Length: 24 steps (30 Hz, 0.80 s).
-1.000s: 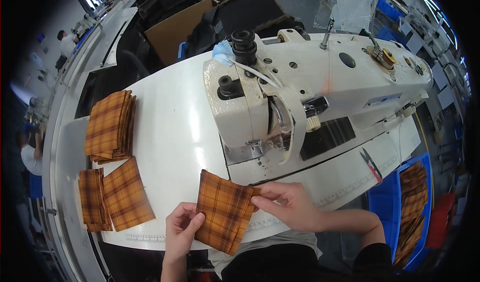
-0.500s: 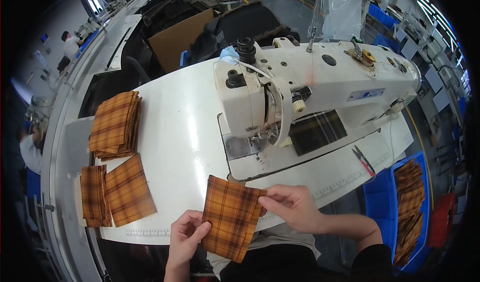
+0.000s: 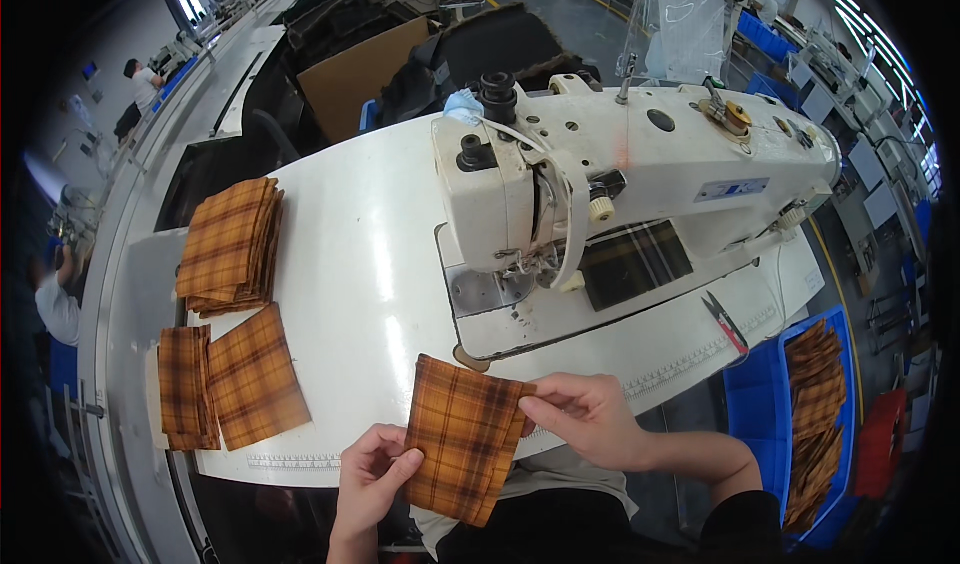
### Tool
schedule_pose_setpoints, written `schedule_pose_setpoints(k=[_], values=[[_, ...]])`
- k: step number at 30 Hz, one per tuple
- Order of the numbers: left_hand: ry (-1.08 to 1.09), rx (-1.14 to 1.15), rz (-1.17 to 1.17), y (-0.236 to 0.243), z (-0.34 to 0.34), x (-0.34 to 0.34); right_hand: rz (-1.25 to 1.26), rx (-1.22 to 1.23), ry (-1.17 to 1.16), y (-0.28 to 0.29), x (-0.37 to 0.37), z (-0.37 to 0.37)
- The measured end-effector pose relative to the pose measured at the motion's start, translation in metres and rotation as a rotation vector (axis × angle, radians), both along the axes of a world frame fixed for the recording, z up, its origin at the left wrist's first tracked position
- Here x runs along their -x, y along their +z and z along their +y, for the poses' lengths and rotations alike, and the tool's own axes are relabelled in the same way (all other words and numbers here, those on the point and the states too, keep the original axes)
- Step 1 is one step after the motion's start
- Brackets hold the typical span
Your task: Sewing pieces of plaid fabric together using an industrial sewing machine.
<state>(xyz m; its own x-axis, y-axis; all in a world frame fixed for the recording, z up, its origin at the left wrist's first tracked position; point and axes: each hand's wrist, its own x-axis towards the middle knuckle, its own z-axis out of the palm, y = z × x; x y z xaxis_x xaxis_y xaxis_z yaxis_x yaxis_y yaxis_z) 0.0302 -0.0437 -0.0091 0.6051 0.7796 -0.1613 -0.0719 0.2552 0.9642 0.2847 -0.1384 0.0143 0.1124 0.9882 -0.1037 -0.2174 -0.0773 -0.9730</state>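
Observation:
An orange-and-brown plaid fabric piece (image 3: 463, 439) is held up between my two hands, over the near edge of the white table. My left hand (image 3: 377, 472) pinches its left edge between thumb and fingers. At the upper right edge, my right hand (image 3: 585, 419) grips it the same way. Just beyond the cloth stands a white sewing machine (image 3: 640, 149), its needle area (image 3: 515, 264) apart from the fabric. Whether the piece has one layer or more, I cannot tell.
A tall stack of plaid pieces (image 3: 228, 249) lies on the table's left, with a smaller pile (image 3: 186, 389) and a single plaid piece (image 3: 258, 379) nearer me. Red-handled thread snips (image 3: 726, 324) rest right of the machine. A blue bin (image 3: 755, 404) holds more plaid pieces at the right.
Both hands hold the fabric almost as before. The view has shifted very slightly; nothing has been taken up or let go.

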Motion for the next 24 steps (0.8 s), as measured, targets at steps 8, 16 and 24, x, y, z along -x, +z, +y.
schedule_pose_setpoints(k=[8,16,24], values=[[-0.011,0.012,-0.035,-0.0013,-0.0001,-0.0021,0.017,0.0,-0.001,-0.0045,-0.0033,-0.0003],[-0.037,0.009,-0.033,-0.0014,-0.001,-0.004,0.038,0.006,-0.002,-0.0081,-0.0065,-0.002],[-0.039,0.006,0.002,-0.0022,-0.0025,-0.003,0.046,-0.013,-0.009,-0.0085,-0.0065,-0.0045]])
